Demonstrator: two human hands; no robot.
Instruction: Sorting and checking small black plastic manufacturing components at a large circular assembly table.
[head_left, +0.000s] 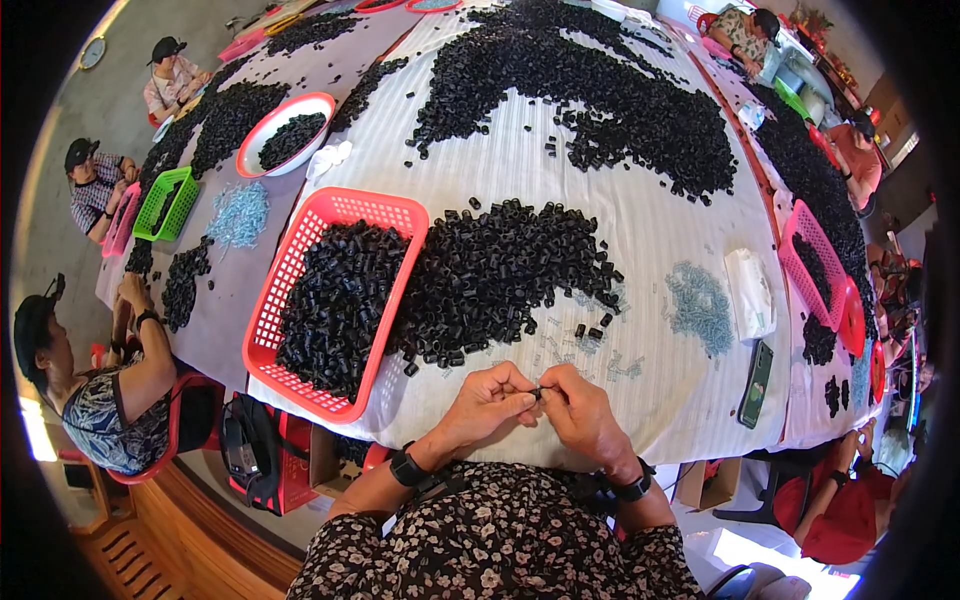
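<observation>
Just above the table's near edge, my left hand (488, 402) and my right hand (584, 412) meet with fingertips pinched together. Between them is a small black plastic piece (538, 393), mostly covered by the fingers. Beyond my hands spreads a pile of short black tubular pieces (500, 270). A red-pink plastic basket (415, 235) to the left holds many similar black pieces. On the cloth to the right lies a heap of small clear-bluish pieces (698, 308), with a few more scattered near my right hand.
A white tissue pack (750, 293) and a dark green phone (756, 384) lie at the right. Farther off are a red-rimmed basin (255, 150), a green basket (182, 205), a pink basket (812, 265) and a large black heap (560, 90). Several people sit around the tables.
</observation>
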